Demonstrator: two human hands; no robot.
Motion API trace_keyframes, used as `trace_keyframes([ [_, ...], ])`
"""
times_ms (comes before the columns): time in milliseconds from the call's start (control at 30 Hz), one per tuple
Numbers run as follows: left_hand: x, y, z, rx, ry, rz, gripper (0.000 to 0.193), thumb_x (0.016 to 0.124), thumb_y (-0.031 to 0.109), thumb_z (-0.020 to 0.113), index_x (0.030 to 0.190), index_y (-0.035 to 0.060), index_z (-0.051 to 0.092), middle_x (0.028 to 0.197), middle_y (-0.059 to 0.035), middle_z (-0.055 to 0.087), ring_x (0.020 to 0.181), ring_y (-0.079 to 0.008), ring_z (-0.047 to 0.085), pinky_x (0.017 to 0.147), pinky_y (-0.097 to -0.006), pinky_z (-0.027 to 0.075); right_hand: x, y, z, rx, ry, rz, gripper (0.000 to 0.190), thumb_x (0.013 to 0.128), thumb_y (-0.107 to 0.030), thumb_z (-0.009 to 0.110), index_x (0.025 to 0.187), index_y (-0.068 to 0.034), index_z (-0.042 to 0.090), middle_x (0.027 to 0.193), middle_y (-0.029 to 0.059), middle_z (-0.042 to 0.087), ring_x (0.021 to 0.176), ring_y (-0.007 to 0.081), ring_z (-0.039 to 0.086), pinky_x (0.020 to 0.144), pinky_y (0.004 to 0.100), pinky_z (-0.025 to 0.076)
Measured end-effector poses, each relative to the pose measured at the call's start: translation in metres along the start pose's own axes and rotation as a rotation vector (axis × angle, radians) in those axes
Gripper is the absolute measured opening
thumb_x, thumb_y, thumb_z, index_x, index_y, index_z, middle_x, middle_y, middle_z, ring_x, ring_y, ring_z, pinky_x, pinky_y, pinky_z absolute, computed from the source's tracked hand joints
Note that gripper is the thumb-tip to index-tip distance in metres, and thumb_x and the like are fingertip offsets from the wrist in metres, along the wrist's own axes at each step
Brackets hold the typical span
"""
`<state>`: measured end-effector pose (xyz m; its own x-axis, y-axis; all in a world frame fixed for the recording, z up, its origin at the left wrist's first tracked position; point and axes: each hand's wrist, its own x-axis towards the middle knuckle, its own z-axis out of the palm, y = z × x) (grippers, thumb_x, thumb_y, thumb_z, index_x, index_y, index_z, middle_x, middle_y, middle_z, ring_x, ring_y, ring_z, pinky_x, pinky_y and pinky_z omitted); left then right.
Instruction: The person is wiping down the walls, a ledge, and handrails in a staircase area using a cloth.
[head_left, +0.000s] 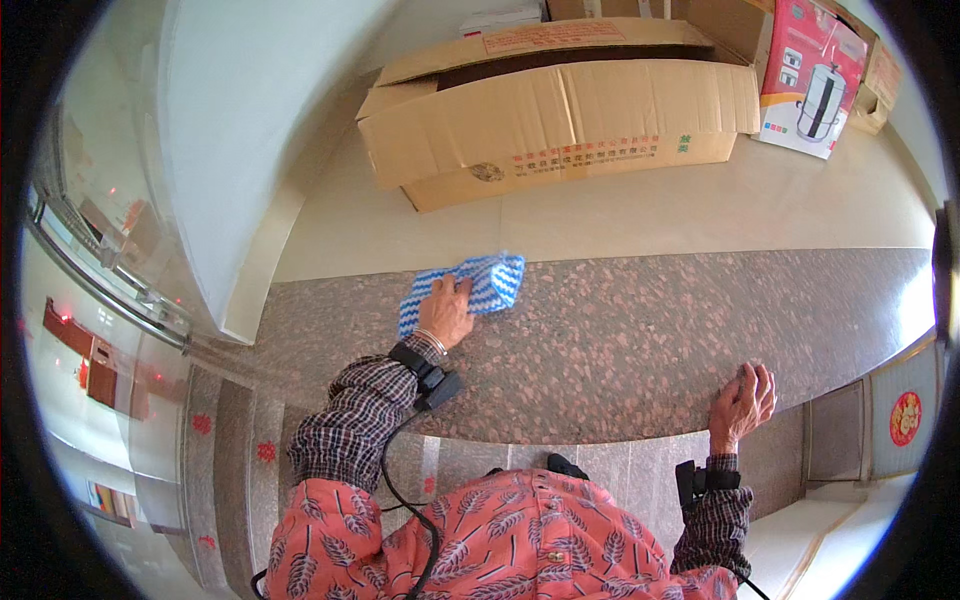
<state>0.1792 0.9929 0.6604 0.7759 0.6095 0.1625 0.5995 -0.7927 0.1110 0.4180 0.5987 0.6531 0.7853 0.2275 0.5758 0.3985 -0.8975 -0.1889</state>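
My left hand (448, 313) lies palm down on a blue-and-white striped cloth (504, 279), fingers bent over it. The cloth is bunched on the speckled granite slab (600, 352), close to its seam with the beige floor (600, 214). Far to the right, my right hand (744, 403) holds nothing and rests at the slab's near edge with its fingers slightly curled. Both wrists wear black strapped devices.
Beyond the slab stands a large cardboard box (570, 120) with raised flaps, beside a red-and-white printed carton (810, 82). Granite steps (240, 450) descend at the lower left. A glass panel with a metal rail (112, 281) borders the left; a white wall (247, 112) rises behind it.
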Motion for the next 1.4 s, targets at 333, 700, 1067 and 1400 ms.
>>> trace_keyframes([
  [333,0.033,0.016,0.01,-0.19,0.087,0.132,0.034,0.061,0.01,0.061,0.094,0.0021,0.053,0.108,-0.0192,0.05,0.102,-0.0363,0.048,0.077,-0.0446,0.045,0.008,0.004,0.004,0.031,-0.006,0.004,0.027,0.078,-0.012,0.051,0.104,-0.01,0.059,0.12,0.0081,0.05,0.12,0.0278,0.038,0.103,0.0454,0.021],
  [700,0.112,-0.028,0.023,-0.16,0.268,-0.398,0.025,0.07,0.017,0.058,0.092,0.004,0.058,0.086,-0.0201,0.059,0.082,-0.0376,0.058,0.072,-0.0455,0.047,0.018,0.005,0.006,0.063,-0.028,0.006,0.027,0.078,-0.012,0.051,0.104,-0.011,0.059,0.121,0.0082,0.049,0.121,0.0282,0.037,0.103,0.0461,0.019],
  [1067,-0.07,0.197,-0.049,-1.184,-1.273,1.099,0.039,0.07,0.002,0.054,0.109,-0.0005,0.054,0.092,-0.0155,0.061,0.088,-0.0228,0.057,0.079,-0.034,0.043,0.009,0.005,0.006,0.056,0.003,-0.018,0.026,0.078,-0.012,0.051,0.103,-0.012,0.06,0.12,0.0062,0.051,0.119,0.0274,0.039,0.102,0.0441,0.022],
  [1400,-0.099,-0.08,-0.003,-0.756,-0.411,-0.319,0.03,0.075,0.024,0.061,0.092,0.0,0.063,0.074,-0.0175,0.064,0.065,-0.0215,0.06,0.06,-0.0344,0.047,-0.008,0.014,0.005,-0.001,0.011,-0.019,0.028,0.08,-0.016,0.05,0.105,-0.013,0.06,0.119,0.0046,0.053,0.119,0.025,0.041,0.102,0.0426,0.023],
])
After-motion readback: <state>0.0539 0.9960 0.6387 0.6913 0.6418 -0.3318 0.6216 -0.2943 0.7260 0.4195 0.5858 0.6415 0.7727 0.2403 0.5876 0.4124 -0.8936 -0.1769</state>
